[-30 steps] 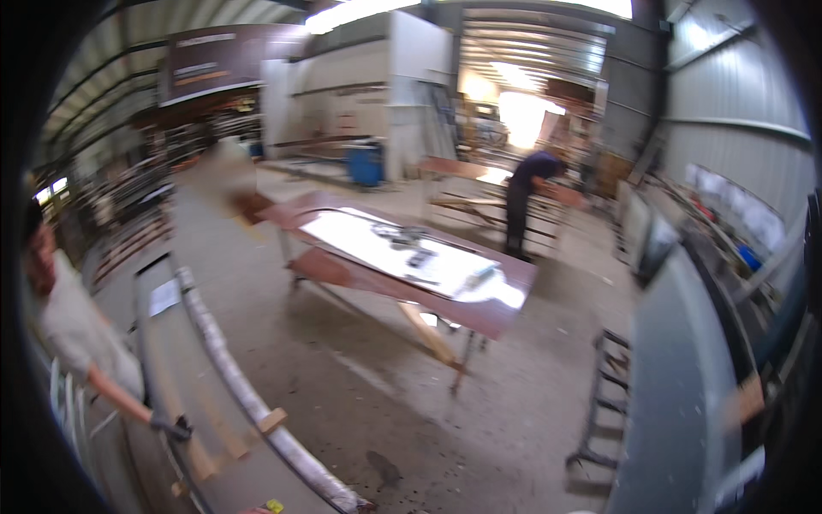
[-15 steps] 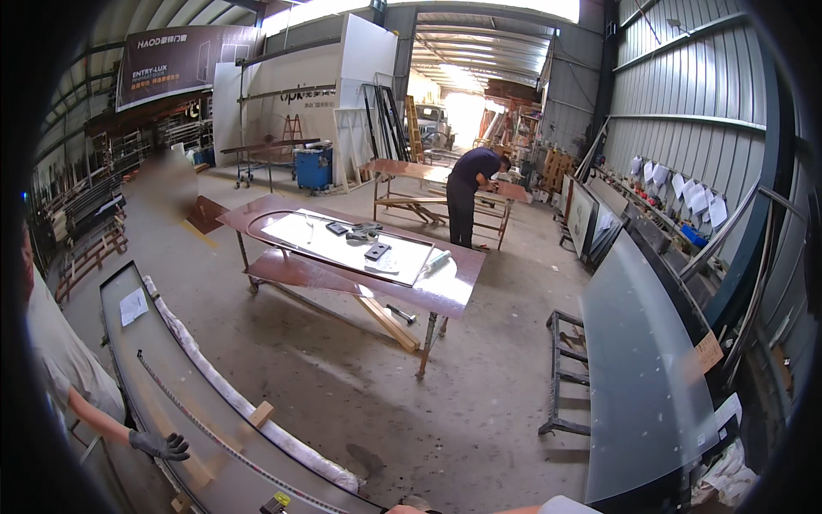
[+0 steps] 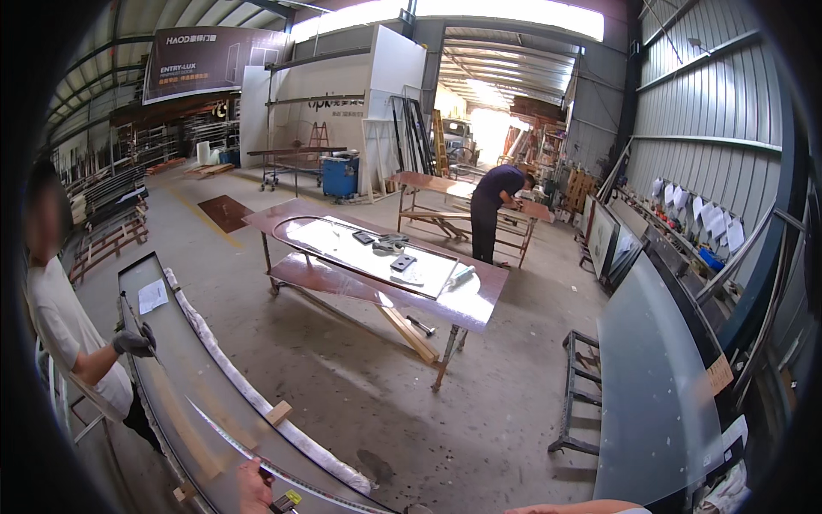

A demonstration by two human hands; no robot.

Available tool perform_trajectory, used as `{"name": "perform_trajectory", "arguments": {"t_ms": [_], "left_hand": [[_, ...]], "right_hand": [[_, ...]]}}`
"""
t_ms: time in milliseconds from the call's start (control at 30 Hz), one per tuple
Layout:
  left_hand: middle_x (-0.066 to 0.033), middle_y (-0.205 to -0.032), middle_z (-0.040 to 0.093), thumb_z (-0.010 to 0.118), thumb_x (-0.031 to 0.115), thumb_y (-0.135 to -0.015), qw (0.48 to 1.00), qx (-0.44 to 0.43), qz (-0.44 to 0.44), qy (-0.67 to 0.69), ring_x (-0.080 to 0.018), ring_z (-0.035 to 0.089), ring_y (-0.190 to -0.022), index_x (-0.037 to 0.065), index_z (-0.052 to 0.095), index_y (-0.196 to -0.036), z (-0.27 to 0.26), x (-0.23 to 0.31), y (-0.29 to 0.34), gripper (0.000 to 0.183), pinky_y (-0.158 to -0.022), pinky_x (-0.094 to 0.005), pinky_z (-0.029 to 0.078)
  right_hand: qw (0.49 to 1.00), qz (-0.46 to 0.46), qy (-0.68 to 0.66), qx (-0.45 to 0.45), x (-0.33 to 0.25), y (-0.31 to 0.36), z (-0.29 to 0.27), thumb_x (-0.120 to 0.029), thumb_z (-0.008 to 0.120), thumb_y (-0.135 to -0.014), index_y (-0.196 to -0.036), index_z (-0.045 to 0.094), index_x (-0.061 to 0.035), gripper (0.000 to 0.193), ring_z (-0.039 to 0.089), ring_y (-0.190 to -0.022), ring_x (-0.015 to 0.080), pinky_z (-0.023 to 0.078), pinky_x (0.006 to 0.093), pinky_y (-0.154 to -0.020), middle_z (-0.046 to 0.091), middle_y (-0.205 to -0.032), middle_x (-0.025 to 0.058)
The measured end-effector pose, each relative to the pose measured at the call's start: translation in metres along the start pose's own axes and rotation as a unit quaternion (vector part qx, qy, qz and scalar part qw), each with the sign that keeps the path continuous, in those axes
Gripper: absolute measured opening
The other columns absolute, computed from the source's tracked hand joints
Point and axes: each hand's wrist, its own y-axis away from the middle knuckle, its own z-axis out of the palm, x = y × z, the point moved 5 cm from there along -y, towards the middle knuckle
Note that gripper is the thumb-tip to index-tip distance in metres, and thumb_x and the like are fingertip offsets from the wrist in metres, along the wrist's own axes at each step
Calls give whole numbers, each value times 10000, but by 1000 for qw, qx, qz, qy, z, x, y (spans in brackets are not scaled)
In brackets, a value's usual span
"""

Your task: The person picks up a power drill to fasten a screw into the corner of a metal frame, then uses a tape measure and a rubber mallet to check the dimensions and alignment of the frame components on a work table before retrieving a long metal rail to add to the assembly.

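Note:
At the lower edge my left hand (image 3: pixel 254 487) is closed at the silver blade of a measuring tape (image 3: pixel 224 439), its fingers partly cut off by the picture edge. A small yellow-and-black case (image 3: pixel 291 499) sits right beside it. The blade runs diagonally over a long, dark-framed frosted panel (image 3: pixel 175 364). Of my right arm only a strip of forearm (image 3: pixel 582 508) shows at the bottom; its fingers are out of sight. On the left a co-worker's grey-gloved hand (image 3: pixel 134 341) is over the panel's edge, near the tape's far stretch. A paper sheet (image 3: pixel 152 296) lies on the panel.
A white wrapped roll (image 3: pixel 231 355) and a wood block (image 3: pixel 279 413) flank the panel. Ahead stands a reddish-brown table (image 3: pixel 377 295) with tools; a hammer (image 3: pixel 420 325) lies beneath. Another person (image 3: pixel 495 210) bends over a farther bench. Frosted glass (image 3: pixel 655 385) leans at the right.
My view has swung left. My left hand has come in at the tape. The co-worker's gloved hand, spread over the panel before, has moved farther up along it.

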Motion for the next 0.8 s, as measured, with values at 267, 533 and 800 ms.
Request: {"name": "perform_trajectory", "arguments": {"t_ms": [267,533,800], "left_hand": [[-41,-662,577,549,113,-911,995,82,-34,-47,-144,534,-550,78,585,-775,13,-10,-9,145,-450,-274,416],[-57,-808,642,549,146,-959,978,13,-103,-183,-125,597,-667,30,640,-941,21,-55,72,148,-559,-255,482],[-43,-812,650,566,140,-954,966,31,-124,-224,-113,596,-666,21,657,-959,5,-70,137,150,-562,-239,479]], "right_hand": [[991,-127,-27,37,-55,-36,6,-368,638,-881,-914,748,-62,327,620,-721,149,502,332,-658,691,-771,41],[988,-140,3,71,-97,-50,-7,-333,639,-849,-921,744,-35,323,659,-727,186,514,347,-683,721,-789,83],[981,-164,-11,107,-127,-63,-3,-317,660,-810,-781,738,-40,289,643,-676,165,505,346,-630,699,-715,74]]}}
